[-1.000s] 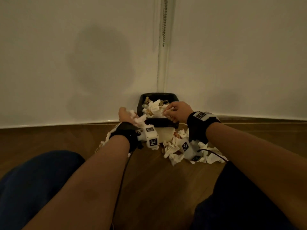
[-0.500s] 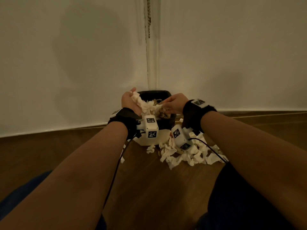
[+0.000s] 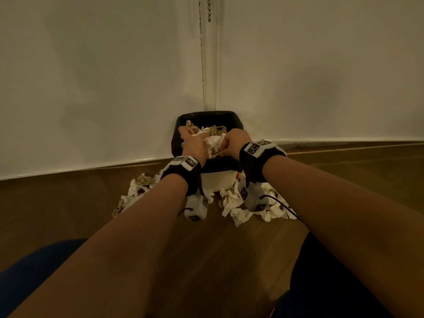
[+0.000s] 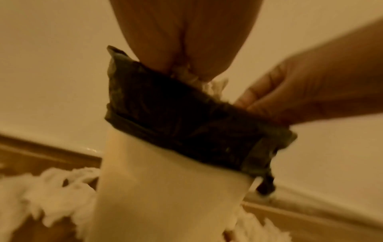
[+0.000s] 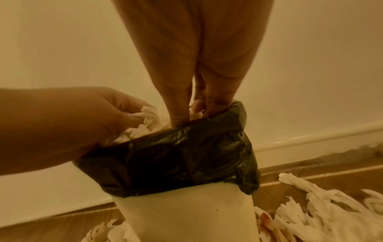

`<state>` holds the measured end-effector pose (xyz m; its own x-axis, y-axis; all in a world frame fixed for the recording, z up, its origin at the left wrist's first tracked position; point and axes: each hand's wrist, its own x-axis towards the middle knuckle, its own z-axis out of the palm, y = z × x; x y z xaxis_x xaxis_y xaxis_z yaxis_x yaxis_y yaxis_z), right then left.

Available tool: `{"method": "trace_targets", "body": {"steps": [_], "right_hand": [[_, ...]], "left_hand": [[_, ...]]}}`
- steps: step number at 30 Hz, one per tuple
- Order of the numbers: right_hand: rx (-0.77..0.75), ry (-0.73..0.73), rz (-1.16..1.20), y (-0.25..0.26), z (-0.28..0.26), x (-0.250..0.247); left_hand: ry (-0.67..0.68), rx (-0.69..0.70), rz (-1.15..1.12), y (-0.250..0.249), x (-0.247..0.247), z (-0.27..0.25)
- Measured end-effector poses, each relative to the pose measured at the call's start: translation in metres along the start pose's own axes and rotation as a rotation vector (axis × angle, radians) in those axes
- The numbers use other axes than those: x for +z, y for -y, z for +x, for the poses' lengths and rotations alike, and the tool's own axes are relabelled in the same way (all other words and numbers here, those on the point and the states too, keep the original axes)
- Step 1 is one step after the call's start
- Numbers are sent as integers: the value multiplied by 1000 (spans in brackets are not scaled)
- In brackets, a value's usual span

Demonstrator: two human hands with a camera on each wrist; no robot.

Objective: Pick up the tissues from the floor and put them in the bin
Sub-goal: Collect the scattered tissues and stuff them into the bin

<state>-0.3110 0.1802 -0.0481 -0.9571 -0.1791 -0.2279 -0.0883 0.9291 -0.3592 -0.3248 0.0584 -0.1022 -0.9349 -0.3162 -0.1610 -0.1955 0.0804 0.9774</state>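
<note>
Bin: we see the small cream plastic bin with a black liner folded over its rim [image 3: 223, 161] standing on the wooden floor [image 3: 206, 260] in the far corner where two white walls meet; we judge the corner braces it against pushing.
Left hand: our left hand [image 3: 193, 143] reaches over the rim, fingers curled round a crumpled white tissue wad [image 5: 143, 124]; we judge it is pressing the wad down to make room.
Right hand: our right hand [image 3: 231, 141] has fingertips drawn together, pinching tissue just inside the right rim [image 5: 194, 113].
Tissues on floor: loose white crumpled tissues [image 3: 243, 207] lie near the bin's base, left and right, so we judge the task unfinished.
Head view: only here do we see the heaped bin contents and both floor piles.
Wrist views: only these show the fingers' grip and the cream side wall [image 4: 165, 188] under the liner; the left wrist view is blurred.
</note>
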Motion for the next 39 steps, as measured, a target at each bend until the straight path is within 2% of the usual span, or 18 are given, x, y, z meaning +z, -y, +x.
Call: {"method": "trace_targets", "body": {"steps": [1, 3, 5, 7, 11, 14, 18, 21, 23, 28, 32, 35, 37, 39], "right_hand": [[-11, 2, -35, 3, 0, 1], [-44, 5, -98, 10, 0, 4], [-82, 43, -193, 18, -3, 7], [-136, 105, -295, 22, -4, 12], [-151, 173, -392, 16, -12, 20], [-166, 129, -333, 12, -15, 24], [-189, 55, -279, 8, -16, 24], [-184, 92, -354, 6, -17, 29], [-174, 88, -349, 7, -16, 33], [-168, 50, -221, 7, -14, 43], [-156, 85, -368, 3, -4, 50], [-90, 110, -485, 2, 6, 53], [-44, 149, -484, 4, 11, 53], [0, 191, -467, 4, 19, 53]], "left_hand": [[13, -24, 19, 1, 3, -1], [118, 17, 278, 2, 1, -2], [195, 184, 696, 4, -6, 1], [265, 411, 978, 8, -11, 3], [362, 464, 1165, 9, -16, 1], [397, 554, 1267, 12, -16, -9], [255, 637, 1174, 17, -18, -23], [98, 718, 1236, 23, -19, -31], [57, 717, 1270, 28, -21, -38], [154, 605, 1323, 34, -26, -39], [267, 540, 1340, 23, -22, -31], [348, 552, 1357, 21, -18, -20], [401, 559, 1490, 21, -12, -12], [438, 510, 1693, 22, -7, -2]]}}
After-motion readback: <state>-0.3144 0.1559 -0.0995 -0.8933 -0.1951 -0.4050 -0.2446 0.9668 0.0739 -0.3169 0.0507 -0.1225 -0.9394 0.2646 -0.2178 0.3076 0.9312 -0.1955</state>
